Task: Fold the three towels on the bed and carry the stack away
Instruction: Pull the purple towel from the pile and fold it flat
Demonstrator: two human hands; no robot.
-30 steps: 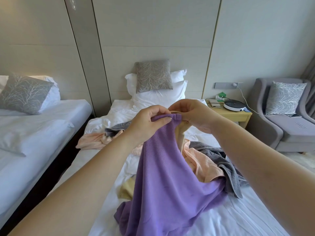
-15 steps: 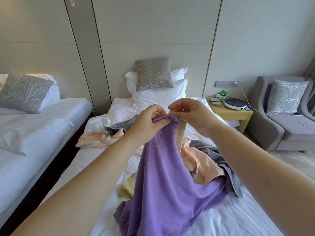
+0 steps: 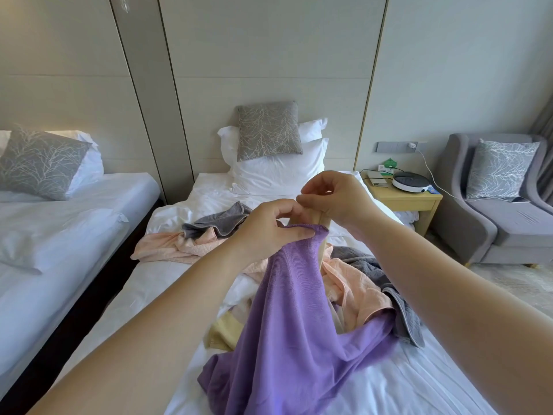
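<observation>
Head view: the left hand (image 3: 270, 227) pinches the top edge of the purple towel (image 3: 299, 310), lifted above the bed (image 3: 413, 384). The right hand (image 3: 338, 199), touching it, nips a pale yellow layer just behind; whether that is the towel's backing or another cloth I cannot tell. The towel hangs limp, its tail pooled on the sheet, so it should handle light, floppy and easy to grip. It is probably best held by two corners of one edge. The peach towel (image 3: 356, 292) and grey towel (image 3: 221, 220) lie crumpled beyond.
</observation>
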